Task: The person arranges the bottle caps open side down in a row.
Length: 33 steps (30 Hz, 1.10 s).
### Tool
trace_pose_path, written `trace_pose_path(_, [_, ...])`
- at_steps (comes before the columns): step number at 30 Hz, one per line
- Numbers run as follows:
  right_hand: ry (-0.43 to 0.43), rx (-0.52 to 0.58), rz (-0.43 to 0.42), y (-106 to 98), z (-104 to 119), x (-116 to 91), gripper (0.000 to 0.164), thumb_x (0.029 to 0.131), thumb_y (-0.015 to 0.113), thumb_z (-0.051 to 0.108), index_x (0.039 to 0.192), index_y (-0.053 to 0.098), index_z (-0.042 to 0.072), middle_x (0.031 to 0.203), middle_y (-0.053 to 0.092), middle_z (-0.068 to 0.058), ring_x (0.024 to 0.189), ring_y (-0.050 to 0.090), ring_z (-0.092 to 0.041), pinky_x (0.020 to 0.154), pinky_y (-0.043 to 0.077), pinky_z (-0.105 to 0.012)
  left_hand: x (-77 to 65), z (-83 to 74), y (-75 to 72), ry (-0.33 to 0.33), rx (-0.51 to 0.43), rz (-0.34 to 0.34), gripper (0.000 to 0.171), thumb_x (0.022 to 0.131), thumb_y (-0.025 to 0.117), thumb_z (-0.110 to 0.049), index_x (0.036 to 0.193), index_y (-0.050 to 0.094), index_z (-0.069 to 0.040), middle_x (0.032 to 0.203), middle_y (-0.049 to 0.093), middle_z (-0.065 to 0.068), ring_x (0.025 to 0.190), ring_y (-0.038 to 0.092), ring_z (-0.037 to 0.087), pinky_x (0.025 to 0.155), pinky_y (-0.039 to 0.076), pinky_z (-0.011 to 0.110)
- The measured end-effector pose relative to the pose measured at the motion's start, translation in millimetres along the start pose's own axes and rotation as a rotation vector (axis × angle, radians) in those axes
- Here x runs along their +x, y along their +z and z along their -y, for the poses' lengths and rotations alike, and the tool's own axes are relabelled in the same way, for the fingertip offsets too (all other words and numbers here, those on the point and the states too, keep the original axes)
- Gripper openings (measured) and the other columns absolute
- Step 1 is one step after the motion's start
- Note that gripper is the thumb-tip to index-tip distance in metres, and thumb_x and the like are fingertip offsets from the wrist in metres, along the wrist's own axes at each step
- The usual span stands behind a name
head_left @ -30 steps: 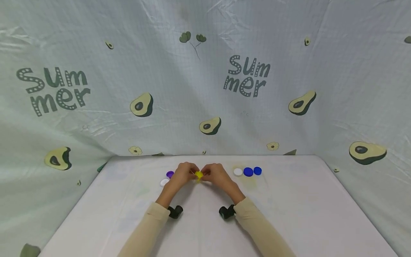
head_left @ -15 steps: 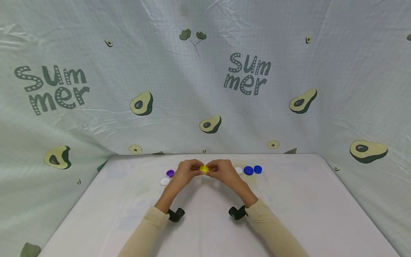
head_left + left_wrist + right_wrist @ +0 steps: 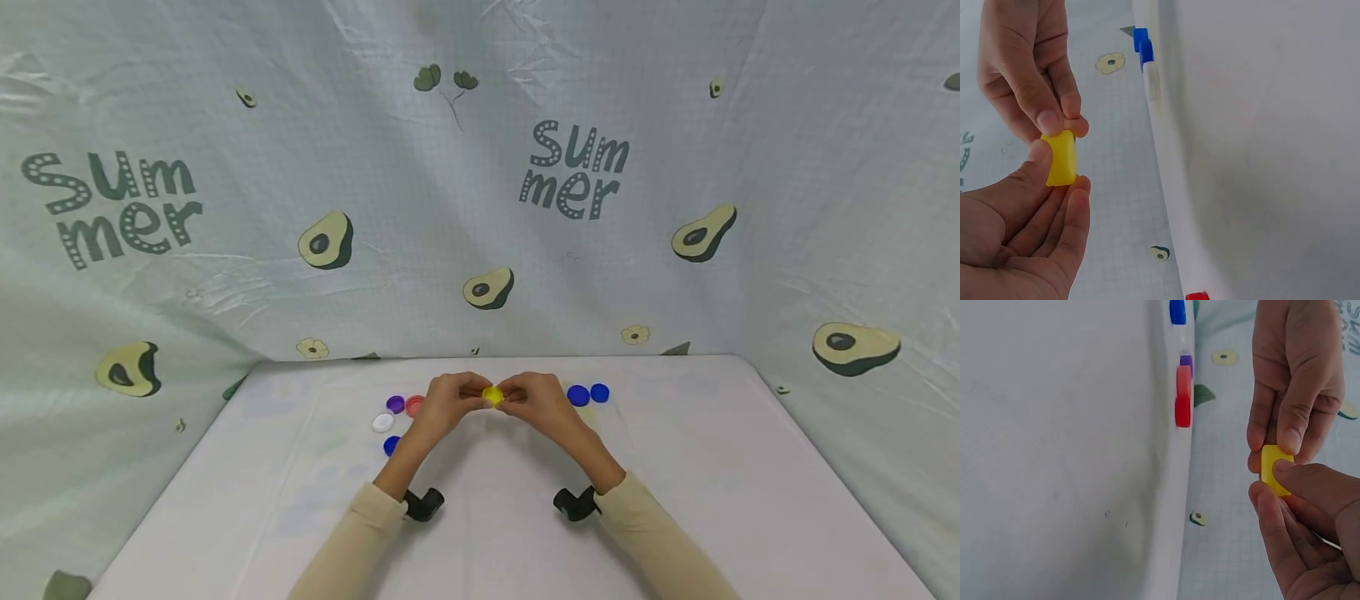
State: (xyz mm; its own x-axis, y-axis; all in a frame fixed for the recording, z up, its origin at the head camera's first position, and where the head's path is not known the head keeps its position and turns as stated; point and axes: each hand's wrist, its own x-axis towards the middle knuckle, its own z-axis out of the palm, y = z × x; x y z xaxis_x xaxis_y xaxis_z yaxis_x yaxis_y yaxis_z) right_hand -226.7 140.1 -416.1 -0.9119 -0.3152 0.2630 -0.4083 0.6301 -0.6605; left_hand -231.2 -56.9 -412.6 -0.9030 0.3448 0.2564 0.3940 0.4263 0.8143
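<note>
A small yellow plastic bottle cap (image 3: 492, 395) is held up between the two hands, in front of the table's far side. My left hand (image 3: 448, 405) pinches it from the left with thumb and fingertips. From the other side my right hand (image 3: 537, 403) pinches the same cap. In the left wrist view the yellow cap (image 3: 1062, 159) shows edge-on, raised off the table, with a thumb on it from each hand. The right wrist view has the yellow cap (image 3: 1276, 470) with the right thumb lying across it.
Left of the hands lie a purple cap (image 3: 395, 404), a pinkish-red cap (image 3: 414, 406), a white cap (image 3: 383, 422) and a blue cap (image 3: 392, 446). Two blue caps (image 3: 578, 396) lie right. A red cap (image 3: 1182, 412) shows in the right wrist view. A printed curtain (image 3: 405, 275) hangs behind the table.
Both hands have lifted the yellow cap slightly and carried it right. The pinkish-red and blue caps at left have come into sight, while the white cap at right is now hidden behind the right hand.
</note>
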Motion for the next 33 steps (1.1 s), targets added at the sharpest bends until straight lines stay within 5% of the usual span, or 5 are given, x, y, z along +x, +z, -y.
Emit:
trace_pose_path(19, [-0.101, 0.036, -0.081, -28.5, -9.8, -26.7, 0.025, 0.086, 0.082, 0.009, 0.11, 0.076, 0.005, 0.104, 0.074, -0.005, 0.088, 0.073, -0.015, 0.078, 0.061, -0.026, -0.3, -17.1, 18.9, 0.082, -0.059, 0.021, 0.025, 0.091, 0.075, -0.005, 0.115, 0.072, -0.001, 0.109, 0.075, 0.012, 0.098, 0.074, 0.024, 0.087, 0.059, 0.028])
trace_pose_path(29, [-0.253, 0.052, -0.189, -40.8, -26.3, -36.1, 0.036, 0.083, 0.082, 0.002, 0.117, 0.073, 0.007, 0.112, 0.072, -0.004, 0.094, 0.073, -0.017, 0.082, 0.06, -0.027, 5.8, -23.3, 32.3, 0.009, -0.159, 0.054, 0.028, 0.099, 0.069, -0.024, 0.121, 0.072, -0.008, 0.115, 0.074, 0.006, 0.103, 0.072, 0.023, 0.092, 0.058, 0.034])
trace_pose_path(33, [-0.271, 0.054, -0.242, -45.3, -32.7, -40.2, 0.031, 0.083, 0.082, 0.002, 0.113, 0.075, 0.009, 0.111, 0.072, -0.003, 0.093, 0.074, -0.018, 0.08, 0.061, -0.026, 7.3, -24.8, 42.4, 0.033, -0.195, 0.028, 0.029, 0.1, 0.068, -0.023, 0.123, 0.07, -0.008, 0.115, 0.073, 0.008, 0.104, 0.071, 0.025, 0.092, 0.058, 0.035])
